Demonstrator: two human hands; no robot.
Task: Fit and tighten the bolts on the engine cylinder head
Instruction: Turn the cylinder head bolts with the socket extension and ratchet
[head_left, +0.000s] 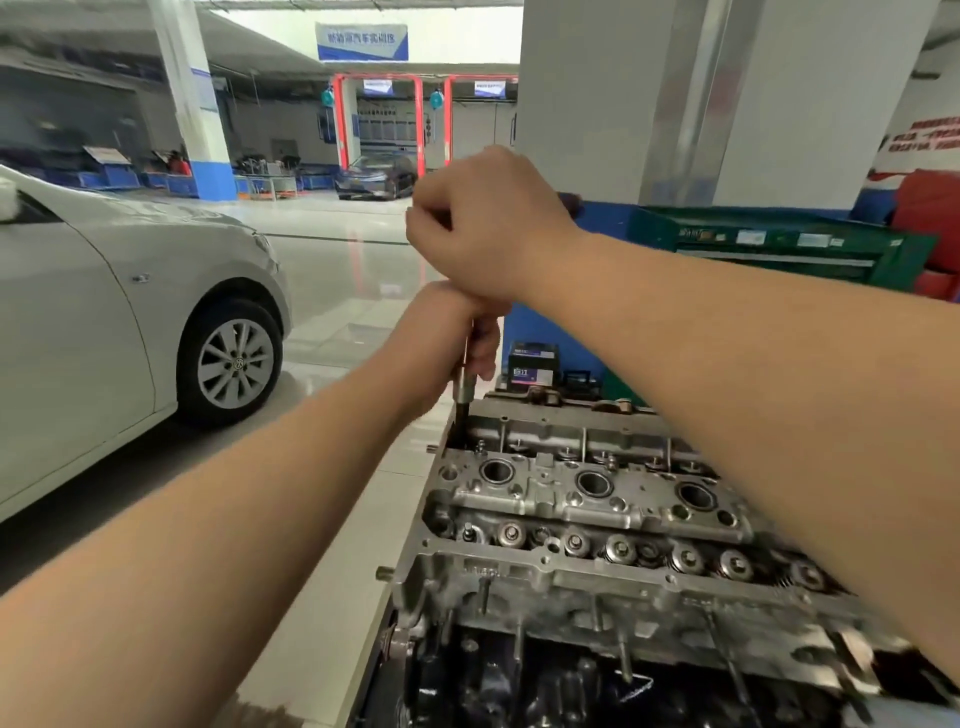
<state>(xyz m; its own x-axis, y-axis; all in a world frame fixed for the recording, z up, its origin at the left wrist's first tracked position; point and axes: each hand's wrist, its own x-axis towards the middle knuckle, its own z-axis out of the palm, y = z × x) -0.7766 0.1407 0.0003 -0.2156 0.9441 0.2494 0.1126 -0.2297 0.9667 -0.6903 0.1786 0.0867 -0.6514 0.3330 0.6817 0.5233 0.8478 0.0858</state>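
Steel socket extension (464, 387) upright, tip down in cylinder head (582, 499); left hand (447, 338), right hand (488, 228) each with grip around it.

A VW roundel is seen on the hubcap (236, 364) of the white car (104, 312), left of the left hand (447, 338). Chinese characters are carried by the blue banner (361, 40) above the hands, too blurred to be read.
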